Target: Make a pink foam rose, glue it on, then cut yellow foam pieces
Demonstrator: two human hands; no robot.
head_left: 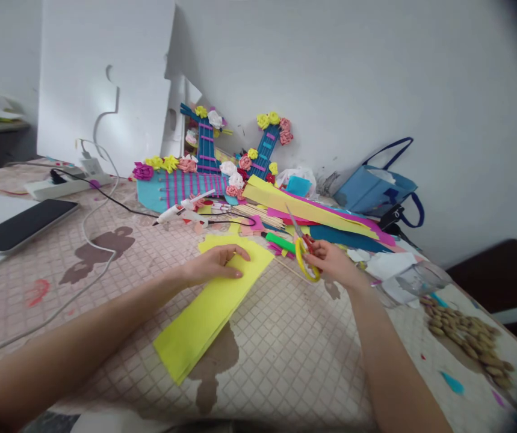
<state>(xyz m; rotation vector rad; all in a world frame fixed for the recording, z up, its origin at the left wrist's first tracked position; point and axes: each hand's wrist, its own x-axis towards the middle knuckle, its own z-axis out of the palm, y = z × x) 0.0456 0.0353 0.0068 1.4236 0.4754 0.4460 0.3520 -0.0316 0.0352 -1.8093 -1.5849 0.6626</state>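
Observation:
My right hand (333, 261) holds a pair of scissors (306, 258) with yellow and red handles. The blades point up and away. On the upper part of a folded strip of yellow crepe-like paper (208, 313) lies my left hand (217, 264), its fingers loosely curved and the thumb apart from them. The strip runs diagonally across the table, its near end toward me. Just left of the scissors is a green marker (280, 242), among small pink scraps. A thin stick (294, 269) lies below the marker.
Behind are a white glue gun (181, 211), wooden sticks (262, 214), stacked coloured paper (312, 207) and flower-trimmed blue decorations (181, 189). A blue bag (375, 186) leans on the wall. Peanuts (463, 337) lie right; a tablet (23, 225), power strip (66, 185) and white cable (89, 291) left.

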